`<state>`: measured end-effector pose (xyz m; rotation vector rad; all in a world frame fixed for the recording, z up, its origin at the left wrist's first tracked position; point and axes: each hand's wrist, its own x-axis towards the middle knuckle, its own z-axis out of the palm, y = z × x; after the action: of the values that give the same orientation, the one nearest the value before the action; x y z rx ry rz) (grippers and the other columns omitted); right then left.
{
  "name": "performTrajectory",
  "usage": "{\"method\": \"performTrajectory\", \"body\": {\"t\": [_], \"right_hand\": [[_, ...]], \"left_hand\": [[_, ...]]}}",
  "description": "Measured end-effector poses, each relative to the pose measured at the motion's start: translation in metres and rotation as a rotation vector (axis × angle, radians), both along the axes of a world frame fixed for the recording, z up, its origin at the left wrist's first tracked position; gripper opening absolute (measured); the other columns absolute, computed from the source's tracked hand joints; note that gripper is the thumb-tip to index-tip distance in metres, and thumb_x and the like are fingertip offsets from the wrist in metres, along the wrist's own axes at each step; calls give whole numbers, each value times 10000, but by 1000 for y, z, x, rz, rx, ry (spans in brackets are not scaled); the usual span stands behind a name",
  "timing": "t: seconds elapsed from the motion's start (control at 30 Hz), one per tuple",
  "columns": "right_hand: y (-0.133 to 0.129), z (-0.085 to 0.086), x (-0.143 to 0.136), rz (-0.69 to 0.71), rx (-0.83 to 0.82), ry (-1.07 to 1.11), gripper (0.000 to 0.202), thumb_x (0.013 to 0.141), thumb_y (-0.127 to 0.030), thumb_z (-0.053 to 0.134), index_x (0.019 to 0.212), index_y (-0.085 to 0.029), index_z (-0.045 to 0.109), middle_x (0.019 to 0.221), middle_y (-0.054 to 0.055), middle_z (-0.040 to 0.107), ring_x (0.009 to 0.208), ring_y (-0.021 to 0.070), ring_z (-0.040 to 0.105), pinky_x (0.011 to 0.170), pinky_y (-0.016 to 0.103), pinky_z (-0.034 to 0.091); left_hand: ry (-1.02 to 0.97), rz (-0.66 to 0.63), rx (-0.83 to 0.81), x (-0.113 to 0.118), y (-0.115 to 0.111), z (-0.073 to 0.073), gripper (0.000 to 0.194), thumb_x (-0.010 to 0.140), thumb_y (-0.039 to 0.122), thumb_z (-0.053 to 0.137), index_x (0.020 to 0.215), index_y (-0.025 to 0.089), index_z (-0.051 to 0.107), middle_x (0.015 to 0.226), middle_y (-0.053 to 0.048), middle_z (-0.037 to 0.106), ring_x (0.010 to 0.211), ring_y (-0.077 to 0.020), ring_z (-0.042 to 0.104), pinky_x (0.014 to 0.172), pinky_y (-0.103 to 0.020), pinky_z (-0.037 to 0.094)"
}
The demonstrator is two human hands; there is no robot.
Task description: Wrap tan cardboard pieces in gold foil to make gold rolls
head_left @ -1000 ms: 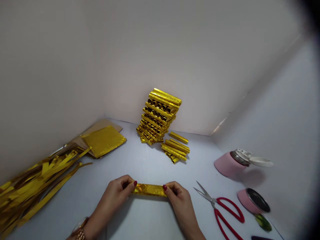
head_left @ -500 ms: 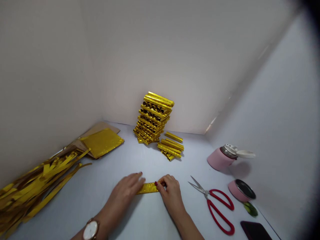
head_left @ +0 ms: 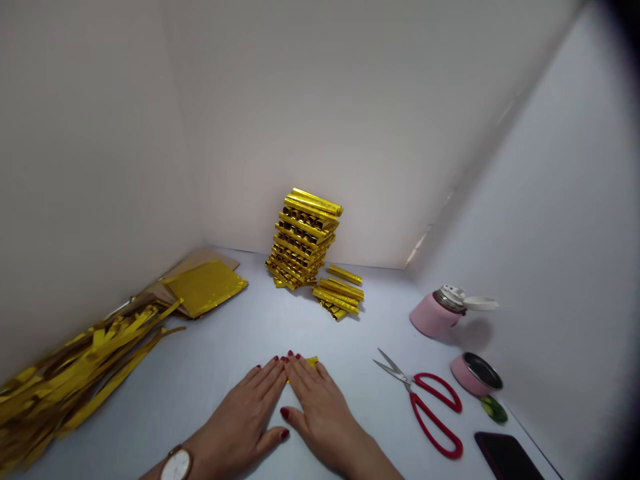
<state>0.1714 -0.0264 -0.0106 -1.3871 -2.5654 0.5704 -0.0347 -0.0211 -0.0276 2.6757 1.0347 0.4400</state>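
Observation:
A gold foil strip (head_left: 313, 362) lies flat on the table, mostly covered by my fingers; one end shows past my right fingertips. My right hand (head_left: 320, 407) rests on it, palm down, fingers stretched out. Beside it, my left hand (head_left: 245, 417) also lies flat with the fingers extended, its tips meeting those of the right over the strip. Behind them stands a tall criss-cross stack of gold foil tubes (head_left: 303, 237). At its foot is a smaller pile of tubes (head_left: 340, 297). Scissors with red handles (head_left: 420, 393) lie spread to the right of my right hand.
Long cut gold strips (head_left: 90, 373) spread along the left, below a stack of gold foil sheets (head_left: 207, 287). To the right are a pink flask (head_left: 435, 315), its pink cup (head_left: 470, 375), a green item (head_left: 494, 409) and a dark phone (head_left: 505, 453). White walls rise behind and beside.
Both hands have come together over the gold strip and flattened onto it. My right hand has released its pinch on the strip's end. The view has shifted slightly.

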Motion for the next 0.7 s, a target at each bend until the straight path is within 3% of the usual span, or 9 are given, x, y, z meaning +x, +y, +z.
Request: {"method": "performTrajectory", "body": {"t": [0.13, 0.47, 0.7], "right_hand": [[7, 3, 20, -69, -8, -81, 562, 959, -383, 390, 1470, -231, 212, 1521, 32, 210, 1393, 233, 200, 1115, 514, 161], [6, -2, 26, -161, 59, -126, 538, 960, -363, 377, 1463, -232, 239, 1513, 31, 235, 1382, 214, 237, 1105, 483, 224], [5, -2, 32, -190, 55, -190, 572, 968, -453, 315, 1471, -208, 196, 1517, 15, 199, 1392, 230, 206, 1104, 528, 202]], "left_hand": [[77, -5, -60, -3, 2, 3, 697, 916, 500, 468, 1476, 195, 187, 1503, -124, 227, 1370, -289, 243, 1086, -467, 271], [108, 137, 57, -20, -6, -8, 549, 972, 430, 391, 1464, 244, 236, 1483, -73, 310, 1321, -257, 366, 1052, -430, 336], [131, 62, 28, -22, -4, -1, 596, 963, 506, 370, 1475, 279, 168, 1498, -86, 257, 1346, -286, 311, 1045, -485, 324]]}}
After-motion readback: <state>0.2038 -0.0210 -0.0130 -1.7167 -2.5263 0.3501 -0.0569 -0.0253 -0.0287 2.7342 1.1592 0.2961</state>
